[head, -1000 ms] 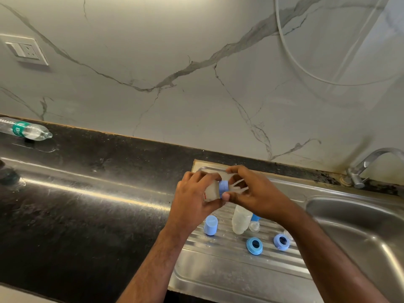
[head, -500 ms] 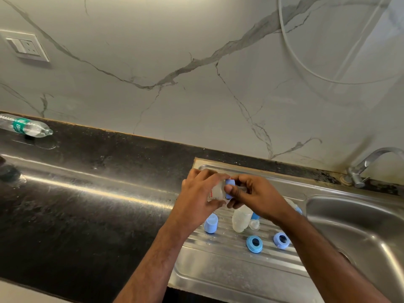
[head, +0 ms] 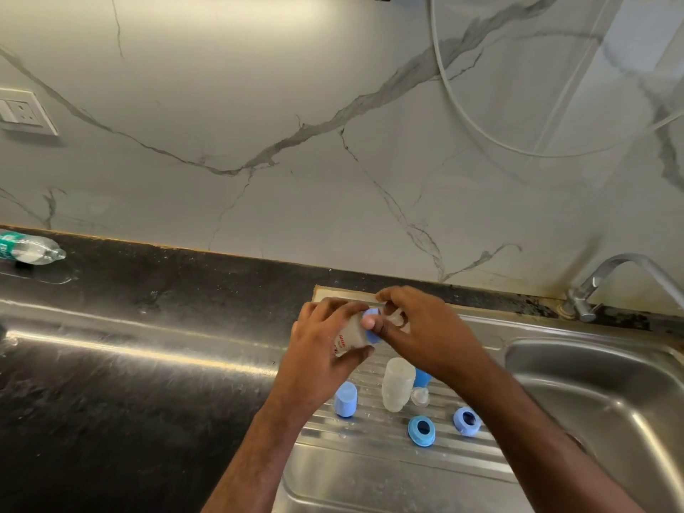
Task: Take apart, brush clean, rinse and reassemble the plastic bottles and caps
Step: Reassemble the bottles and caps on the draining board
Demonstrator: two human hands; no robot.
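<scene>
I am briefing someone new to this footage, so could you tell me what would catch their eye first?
Both hands meet above the steel drainboard: the left hand grips a small translucent bottle while the right hand pinches its blue collar. Below them lie a blue cap, a clear bottle and two blue rings. A water bottle lies far left on the black counter.

Blue caps [head: 346,399] — white, grey-veined marble wall [head: 259,105]

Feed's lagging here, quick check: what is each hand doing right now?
Left hand: grips the small bottle by its body.
Right hand: fingers pinch the blue ring at the bottle's neck.
</scene>
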